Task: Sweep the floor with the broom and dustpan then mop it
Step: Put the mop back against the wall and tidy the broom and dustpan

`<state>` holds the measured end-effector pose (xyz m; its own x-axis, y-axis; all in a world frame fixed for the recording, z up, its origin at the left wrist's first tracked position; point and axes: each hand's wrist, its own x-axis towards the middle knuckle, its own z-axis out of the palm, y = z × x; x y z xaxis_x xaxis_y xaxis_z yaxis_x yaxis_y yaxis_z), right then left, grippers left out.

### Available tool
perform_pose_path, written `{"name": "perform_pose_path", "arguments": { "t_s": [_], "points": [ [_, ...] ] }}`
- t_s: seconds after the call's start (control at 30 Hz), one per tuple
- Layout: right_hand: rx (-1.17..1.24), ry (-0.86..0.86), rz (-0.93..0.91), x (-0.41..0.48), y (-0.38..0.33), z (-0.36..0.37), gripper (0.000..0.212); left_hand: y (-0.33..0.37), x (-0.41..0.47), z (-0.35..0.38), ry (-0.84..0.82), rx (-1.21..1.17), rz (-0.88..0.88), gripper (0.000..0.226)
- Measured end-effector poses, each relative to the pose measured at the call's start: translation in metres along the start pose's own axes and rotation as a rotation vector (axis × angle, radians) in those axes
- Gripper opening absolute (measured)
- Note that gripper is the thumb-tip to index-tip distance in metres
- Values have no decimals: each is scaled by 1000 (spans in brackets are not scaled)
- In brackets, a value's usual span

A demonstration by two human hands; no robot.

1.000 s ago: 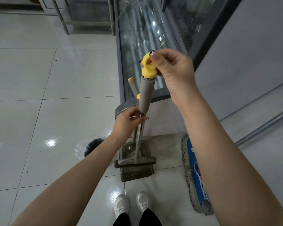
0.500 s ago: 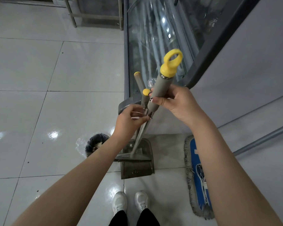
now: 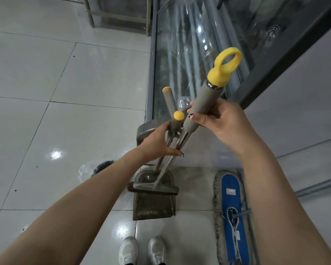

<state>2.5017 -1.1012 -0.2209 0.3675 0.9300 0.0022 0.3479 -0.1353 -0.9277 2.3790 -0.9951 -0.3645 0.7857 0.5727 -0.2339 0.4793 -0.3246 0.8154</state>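
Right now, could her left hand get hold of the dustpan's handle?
Probably yes: the left hand already rests against the dustpan handle, fingers loose, while the right hand holds the broom handle tilted aside, nothing between.

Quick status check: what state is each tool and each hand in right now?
Broom: tilted, head resting in the dustpan.
Dustpan: on the floor, handle upright.
Mop: lying flat on the floor, untouched.
Right hand: closed on the broom grip.
Left hand: fingers loosely around the dustpan handle.
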Motion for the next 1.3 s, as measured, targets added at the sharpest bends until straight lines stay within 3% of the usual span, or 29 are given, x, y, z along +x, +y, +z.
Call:
{"name": "perform_pose_path", "arguments": {
  "t_s": [0.37, 0.5, 0.63, 0.83, 0.97, 1.07, 1.17, 1.3],
  "points": [
    [10, 41, -63, 11, 16, -3, 30, 1, 26, 3, 60, 169, 145, 71],
    [96, 11, -80, 12, 22, -17, 29, 8, 24, 21, 273, 232, 112, 66],
    [243, 156, -57, 2, 31, -22, 29, 19, 15, 47, 481, 261, 67, 63],
    [63, 402, 55, -16, 50, 11, 22, 35, 10, 64, 455, 212, -37, 64],
    [-66, 480, 202, -22, 57, 52, 67, 40, 3, 68, 438, 123, -79, 54],
    [-59, 534, 291, -20, 64, 69, 81, 36, -3, 72, 426, -35, -107, 31],
    [-97, 586, 332, -17, 69, 76, 72, 32, -4, 75, 412, -59, -145, 31],
    [-241, 654, 289, -13, 72, 75, 60, 30, -4, 75, 413, 110, -85, 53]
  ]
}}
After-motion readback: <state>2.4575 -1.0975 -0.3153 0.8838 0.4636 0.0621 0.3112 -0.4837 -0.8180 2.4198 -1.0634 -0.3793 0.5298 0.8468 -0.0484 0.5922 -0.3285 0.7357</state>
